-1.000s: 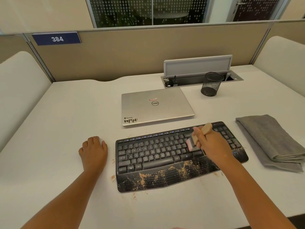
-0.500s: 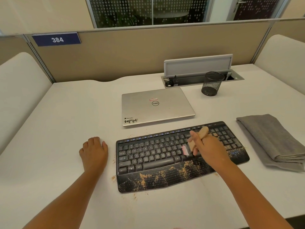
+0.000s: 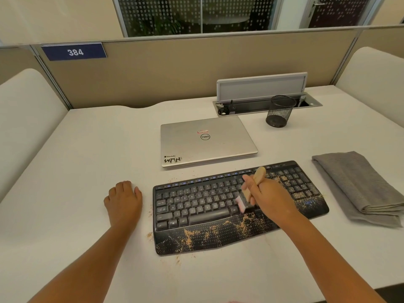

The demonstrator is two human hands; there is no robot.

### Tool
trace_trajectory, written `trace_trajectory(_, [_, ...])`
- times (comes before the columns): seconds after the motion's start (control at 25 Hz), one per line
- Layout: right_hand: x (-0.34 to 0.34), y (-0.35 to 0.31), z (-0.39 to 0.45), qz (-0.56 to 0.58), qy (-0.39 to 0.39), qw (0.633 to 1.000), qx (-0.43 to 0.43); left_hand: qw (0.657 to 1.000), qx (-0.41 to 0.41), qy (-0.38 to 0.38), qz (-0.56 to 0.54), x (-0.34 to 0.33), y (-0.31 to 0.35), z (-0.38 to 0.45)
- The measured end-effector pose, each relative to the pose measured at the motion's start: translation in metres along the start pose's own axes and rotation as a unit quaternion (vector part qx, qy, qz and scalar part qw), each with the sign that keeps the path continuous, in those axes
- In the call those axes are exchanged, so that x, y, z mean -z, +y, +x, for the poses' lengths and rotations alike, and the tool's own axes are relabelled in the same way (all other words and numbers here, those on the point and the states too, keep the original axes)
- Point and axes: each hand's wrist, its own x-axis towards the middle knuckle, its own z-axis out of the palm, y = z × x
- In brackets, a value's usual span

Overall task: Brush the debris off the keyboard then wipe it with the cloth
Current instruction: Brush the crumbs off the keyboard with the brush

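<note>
A black keyboard (image 3: 196, 206) lies on the white desk in front of me. Tan debris (image 3: 220, 234) covers its palm rest and the number pad at the right. My right hand (image 3: 269, 195) is shut on a small wooden-handled brush (image 3: 254, 184), whose pale bristles touch the lower key rows right of the middle. My left hand (image 3: 123, 199) rests knuckles-up on the desk just left of the keyboard, fingers curled under, holding nothing. A folded grey cloth (image 3: 358, 184) lies to the right of the keyboard.
A shut silver laptop (image 3: 207, 143) sits just behind the keyboard. A black mesh pen cup (image 3: 279, 111) stands by the open cable tray (image 3: 262, 101) at the back. Crumbs (image 3: 150, 235) lie on the desk by the keyboard's left edge. A beige partition closes the back.
My right hand has drawn the brush down and leftward across the keys, from the upper rows toward the lower rows. My left hand has stayed put.
</note>
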Motion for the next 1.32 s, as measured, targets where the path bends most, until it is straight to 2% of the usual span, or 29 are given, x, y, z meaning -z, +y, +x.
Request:
trace_trajectory(0.12, [-0.004,-0.002,0.001,-0.02,0.001,0.999,0.034,1.0,-0.002,-0.001,-0.004,0.001,0.0,0.0])
trace_trajectory(0.24, [-0.006,-0.007,-0.002,-0.051,-0.028,0.998,0.033,1.0,-0.006,-0.001,-0.001,0.001,0.0,-0.001])
trace_trajectory(0.44, [0.001,-0.01,0.004,-0.031,-0.015,0.999,0.037,1.0,-0.009,-0.003,0.0,0.001,0.0,-0.001])
trace_trajectory(0.68, [-0.007,-0.008,0.0,0.062,-0.058,0.996,0.018,1.0,-0.003,-0.004,0.001,0.002,0.0,-0.001])
trace_trajectory(0.84, [-0.01,-0.019,-0.001,0.052,-0.07,0.996,0.035,1.0,-0.001,-0.007,0.003,0.002,0.0,-0.001])
trace_trajectory(1.0, [-0.014,-0.029,-0.006,-0.006,-0.088,0.995,0.046,1.0,-0.005,-0.007,0.006,0.002,0.0,-0.001])
trace_trajectory(1.2, [-0.016,-0.033,-0.002,0.07,-0.088,0.992,0.054,1.0,-0.006,-0.011,0.004,0.002,0.0,-0.001])
trace_trajectory(1.32, [-0.018,-0.031,-0.009,0.05,-0.1,0.992,0.058,1.0,-0.004,-0.012,0.003,0.003,0.0,-0.001])
